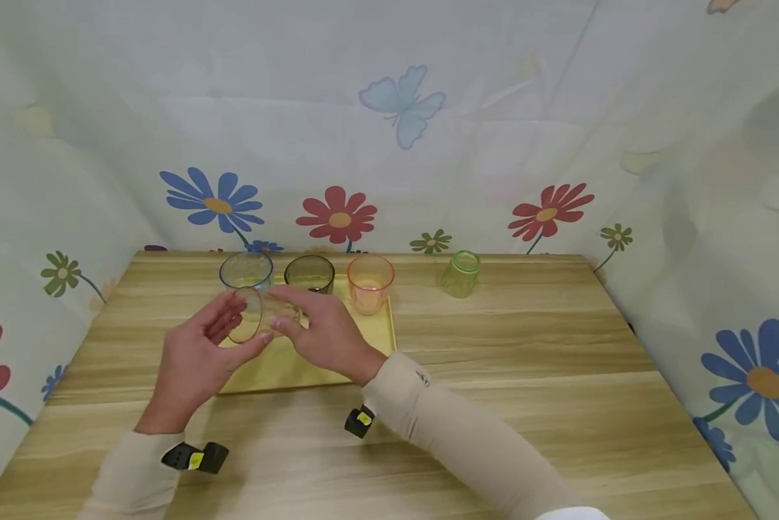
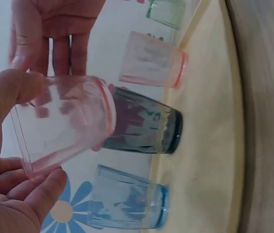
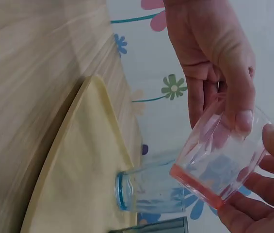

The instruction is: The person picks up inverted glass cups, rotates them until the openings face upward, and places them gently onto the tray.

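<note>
A clear pink-tinted glass (image 1: 249,315) is held sideways above the yellow tray (image 1: 266,368), its mouth toward my left hand (image 1: 194,357). The left thumb and fingers grip it around the rim. My right hand (image 1: 331,332) holds the glass's wall nearer the thick pink base, as the right wrist view shows the same glass (image 3: 214,160). Beyond the hands, a blue glass (image 1: 246,269), a dark grey glass (image 1: 309,271) and an orange-pink glass (image 1: 371,285) stand mouth up in a row on the tray.
A green glass (image 1: 461,276) sits off the tray at the back right, seemingly upside down. The wooden table (image 1: 525,375) meets a flower-printed cloth backdrop (image 1: 460,166) behind and at both sides.
</note>
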The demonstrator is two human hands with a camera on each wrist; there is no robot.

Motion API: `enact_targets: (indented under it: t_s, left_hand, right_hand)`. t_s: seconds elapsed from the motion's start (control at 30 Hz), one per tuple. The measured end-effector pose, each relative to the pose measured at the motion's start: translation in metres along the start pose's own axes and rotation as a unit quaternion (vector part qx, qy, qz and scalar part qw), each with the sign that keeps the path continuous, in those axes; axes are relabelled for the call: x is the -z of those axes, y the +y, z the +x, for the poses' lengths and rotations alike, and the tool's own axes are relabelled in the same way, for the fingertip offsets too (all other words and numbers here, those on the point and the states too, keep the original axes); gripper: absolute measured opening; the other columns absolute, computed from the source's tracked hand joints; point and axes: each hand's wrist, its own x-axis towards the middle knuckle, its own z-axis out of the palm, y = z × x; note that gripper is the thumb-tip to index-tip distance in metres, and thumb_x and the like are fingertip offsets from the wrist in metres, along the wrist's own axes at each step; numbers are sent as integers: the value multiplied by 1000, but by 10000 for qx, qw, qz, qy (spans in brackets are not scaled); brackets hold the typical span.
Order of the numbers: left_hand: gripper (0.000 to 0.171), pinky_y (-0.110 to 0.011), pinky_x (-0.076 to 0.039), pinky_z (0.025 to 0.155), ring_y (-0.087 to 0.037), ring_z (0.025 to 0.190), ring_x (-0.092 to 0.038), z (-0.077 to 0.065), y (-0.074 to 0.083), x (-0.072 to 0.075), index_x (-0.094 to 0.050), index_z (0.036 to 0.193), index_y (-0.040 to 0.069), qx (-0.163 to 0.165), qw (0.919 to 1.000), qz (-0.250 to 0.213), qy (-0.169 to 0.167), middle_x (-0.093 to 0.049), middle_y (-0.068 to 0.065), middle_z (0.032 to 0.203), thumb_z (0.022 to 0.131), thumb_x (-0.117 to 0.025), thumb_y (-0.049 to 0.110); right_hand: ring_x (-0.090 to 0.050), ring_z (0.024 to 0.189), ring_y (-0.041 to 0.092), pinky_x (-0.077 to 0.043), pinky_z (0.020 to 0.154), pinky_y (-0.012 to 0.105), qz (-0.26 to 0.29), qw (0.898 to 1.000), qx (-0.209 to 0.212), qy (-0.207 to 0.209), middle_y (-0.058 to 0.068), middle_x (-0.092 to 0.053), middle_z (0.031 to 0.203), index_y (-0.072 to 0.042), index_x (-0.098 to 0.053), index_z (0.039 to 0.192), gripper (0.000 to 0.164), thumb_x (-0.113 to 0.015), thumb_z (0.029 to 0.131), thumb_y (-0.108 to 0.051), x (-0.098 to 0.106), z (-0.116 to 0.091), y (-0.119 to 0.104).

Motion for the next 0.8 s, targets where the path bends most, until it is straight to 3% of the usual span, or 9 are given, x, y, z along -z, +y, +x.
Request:
enact_targets:
  t_s: [0.1,0.3,0.53,0.67,0.8]
  left_hand:
    - [88,1,-45,90,-42,132,-62,3,2,5,-44,157,2,9,9999,152,8,-63,-20,146,86,-88,32]
    - [91,-5,-48,94,-40,139,-57,5,2,11,-40,160,8,405,9992,37,-21,-58,-18,153,86,-86,36]
    - [98,-11,-47,102,-34,145,-53,8,1,15,-37,162,10,905,9957,-183,92,-54,-12,158,84,-87,41]
    - [98,-13,-48,101,-33,145,-53,9,-1,16,-39,161,9,1024,9946,-116,119,-53,-11,158,83,-88,43]
    - [99,-14,-49,101,-32,145,-54,11,-6,17,-42,160,10,1122,9936,-17,100,-54,-10,157,81,-89,46]
  right_hand:
    - [-61,136,10,-53,110,27,705,9971,-274,-96,-1,-63,150,-19,-59,150,49,-66,103,-34,-4,3,-4]
    - [-62,134,9,-52,109,24,2060,9747,-868,-31,3,-65,148,-20,-60,148,48,-68,103,-31,-15,11,-5]
    - [-69,125,18,-56,101,21,2903,9503,-1110,190,16,-69,137,-7,-62,143,42,-68,102,-14,-30,21,-6]
    - [-69,125,16,-57,99,21,3196,9373,-1370,230,17,-68,141,-9,-62,144,42,-66,102,-10,-39,24,-7]
    - [-69,126,16,-58,98,23,3307,9307,-1546,232,15,-67,142,-12,-62,145,43,-65,102,-8,-45,25,-5]
